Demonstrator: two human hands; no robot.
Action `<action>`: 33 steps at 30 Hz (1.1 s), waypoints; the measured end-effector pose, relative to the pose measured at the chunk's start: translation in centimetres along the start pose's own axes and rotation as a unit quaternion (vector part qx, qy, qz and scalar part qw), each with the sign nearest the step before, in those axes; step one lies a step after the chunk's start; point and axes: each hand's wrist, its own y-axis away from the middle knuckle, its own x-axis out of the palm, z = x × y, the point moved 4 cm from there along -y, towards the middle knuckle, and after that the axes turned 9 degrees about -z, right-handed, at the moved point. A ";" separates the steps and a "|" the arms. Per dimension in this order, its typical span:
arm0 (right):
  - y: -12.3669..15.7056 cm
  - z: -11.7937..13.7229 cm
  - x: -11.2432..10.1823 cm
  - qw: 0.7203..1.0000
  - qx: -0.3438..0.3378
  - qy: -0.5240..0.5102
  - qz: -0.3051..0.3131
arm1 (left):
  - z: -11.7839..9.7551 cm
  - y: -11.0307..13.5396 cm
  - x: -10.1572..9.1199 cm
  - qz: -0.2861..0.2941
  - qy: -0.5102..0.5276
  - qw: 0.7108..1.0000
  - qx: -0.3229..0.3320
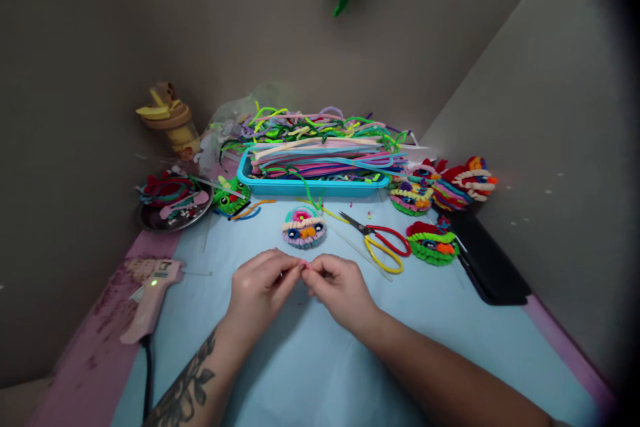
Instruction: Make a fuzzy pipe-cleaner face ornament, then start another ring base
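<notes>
My left hand and my right hand meet fingertip to fingertip over the light blue mat. Both are pinched shut on a tiny pink piece, too small to name for sure. Just beyond my fingers lies a small round pipe-cleaner face in pink, purple and orange. Scissors with red and yellow handles lie to its right.
A blue tray heaped with pipe cleaners stands at the back. Finished pipe-cleaner figures sit at the right beside a black phone. A pink glue gun lies at the left, a metal dish behind it. Walls close in on both sides.
</notes>
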 end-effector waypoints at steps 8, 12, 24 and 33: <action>-0.4 -0.4 0.0 0.994 0.096 -0.060 0.001 | 1.5 -0.1 0.2 0.014 0.008 0.999 -0.032; -0.6 -0.5 0.1 0.984 0.151 -0.092 0.002 | 2.4 0.0 0.3 0.025 0.011 0.996 -0.088; -0.8 -1.0 0.4 0.977 0.176 -0.116 0.030 | 2.6 0.1 1.2 0.089 0.059 0.970 -0.221; -0.9 -1.2 0.4 0.981 0.160 -0.089 0.057 | 2.1 -0.1 0.9 0.089 0.003 0.987 -0.130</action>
